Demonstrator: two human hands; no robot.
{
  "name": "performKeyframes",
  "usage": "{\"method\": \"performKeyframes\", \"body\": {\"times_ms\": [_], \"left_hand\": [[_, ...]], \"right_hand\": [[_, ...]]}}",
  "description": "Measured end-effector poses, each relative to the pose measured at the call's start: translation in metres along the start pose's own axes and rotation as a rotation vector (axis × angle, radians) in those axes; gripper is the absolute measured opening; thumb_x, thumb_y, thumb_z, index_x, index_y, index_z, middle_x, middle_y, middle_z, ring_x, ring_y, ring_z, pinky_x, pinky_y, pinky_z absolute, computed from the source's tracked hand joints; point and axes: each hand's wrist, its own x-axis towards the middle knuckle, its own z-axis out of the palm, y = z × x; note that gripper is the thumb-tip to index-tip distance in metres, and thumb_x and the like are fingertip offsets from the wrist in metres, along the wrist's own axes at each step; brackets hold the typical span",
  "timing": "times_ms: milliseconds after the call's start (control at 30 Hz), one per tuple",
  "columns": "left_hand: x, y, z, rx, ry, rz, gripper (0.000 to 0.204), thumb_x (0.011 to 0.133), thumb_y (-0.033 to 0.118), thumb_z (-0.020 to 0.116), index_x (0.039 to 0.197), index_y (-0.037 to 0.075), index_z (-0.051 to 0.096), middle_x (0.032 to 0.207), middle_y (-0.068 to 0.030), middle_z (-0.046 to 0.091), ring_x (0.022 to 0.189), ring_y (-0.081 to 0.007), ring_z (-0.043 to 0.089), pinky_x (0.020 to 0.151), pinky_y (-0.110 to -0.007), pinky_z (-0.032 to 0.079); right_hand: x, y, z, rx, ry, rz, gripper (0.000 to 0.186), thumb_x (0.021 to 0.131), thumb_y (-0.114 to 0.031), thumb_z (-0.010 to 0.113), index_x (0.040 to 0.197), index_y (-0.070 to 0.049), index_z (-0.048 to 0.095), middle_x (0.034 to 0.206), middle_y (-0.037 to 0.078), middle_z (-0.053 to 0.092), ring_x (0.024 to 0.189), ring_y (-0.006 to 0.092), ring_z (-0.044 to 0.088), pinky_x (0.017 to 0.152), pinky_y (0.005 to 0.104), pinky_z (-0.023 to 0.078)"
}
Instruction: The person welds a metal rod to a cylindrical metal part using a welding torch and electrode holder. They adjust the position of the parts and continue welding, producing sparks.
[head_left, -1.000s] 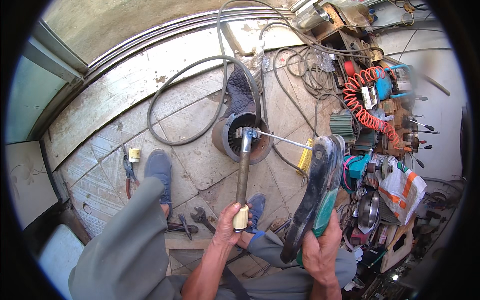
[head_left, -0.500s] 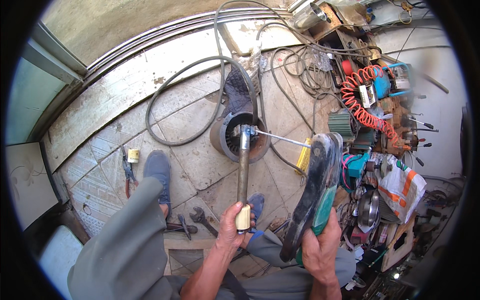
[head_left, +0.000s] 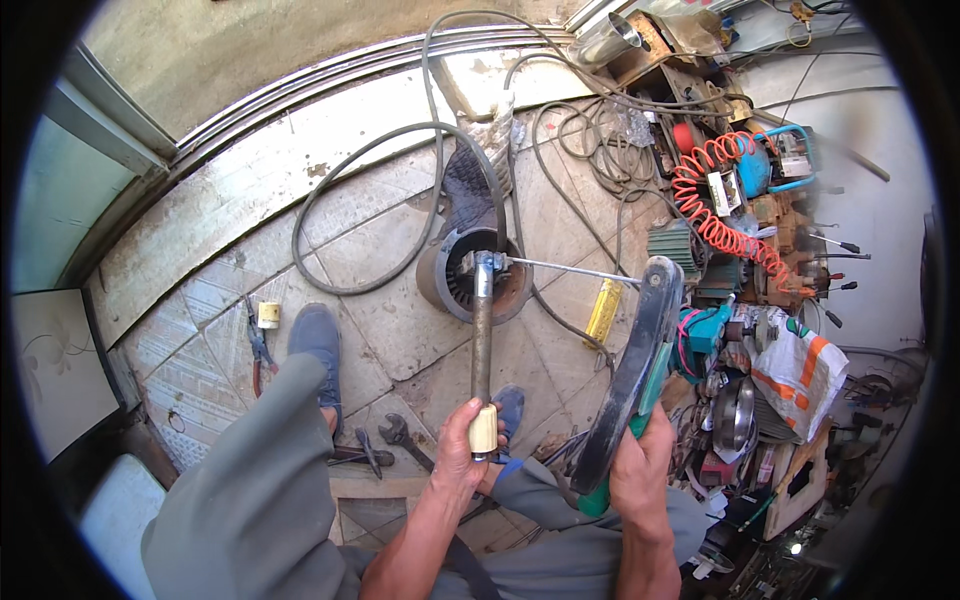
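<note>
My left hand (head_left: pixel 463 447) is closed around the lower end of a metal rod (head_left: pixel 482 345), at its cream sleeve (head_left: pixel 482 430). The rod's head lies over the mouth of a round metal motor housing (head_left: pixel 443 283) with slots inside. A thin pale rod (head_left: pixel 570 267) sticks out from beside that head and reaches right to the shield's upper end. My right hand (head_left: pixel 640 470) is wrapped round the green handle (head_left: pixel 650 395) of a dark welding hand shield (head_left: pixel 618 385), seen edge-on. A thick black cable (head_left: pixel 497 190) drops into the housing behind the rod's head.
Pliers (head_left: pixel 257 345) and a cream ring (head_left: pixel 268 315) lie left of my shoe (head_left: pixel 316 340). An adjustable wrench (head_left: pixel 405 437) rests near my feet. Loose cable (head_left: pixel 605 150) coils at the upper right. A yellow pack (head_left: pixel 603 312), an orange coiled hose (head_left: pixel 720 235) and cluttered tools stand on the right.
The welding hand shield has turned more edge-on, and its lower end has shifted right with my right hand. My left hand and the metal rod have barely moved.
</note>
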Motion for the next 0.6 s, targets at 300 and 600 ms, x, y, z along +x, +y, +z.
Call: {"method": "performKeyframes", "body": {"times_ms": [300,600], "left_hand": [[-0.005,0.005,0.010,-0.003,0.001,-0.023,0.040,0.092,0.032,0.073,0.109,-0.003,0.065,0.094,-0.0127,0.070,0.073,-0.0210,0.070,0.057,-0.034,0.060],[-0.004,0.005,0.012,-0.011,0.033,0.012,0.040,0.092,0.033,0.073,0.107,-0.003,0.066,0.088,-0.0127,0.070,0.070,-0.0201,0.069,0.056,-0.033,0.060]], "right_hand": [[0.004,0.013,-0.001,0.049,0.008,-0.036,0.013,0.098,-0.005,0.056,0.109,0.001,0.061,0.085,0.001,0.066,0.073,0.0067,0.058,0.064,0.0257,0.048],[0.002,0.015,0.004,0.043,0.000,-0.074,0.014,0.101,-0.011,0.060,0.111,-0.001,0.062,0.086,-0.003,0.063,0.073,0.0047,0.056,0.065,0.0230,0.046]]}}
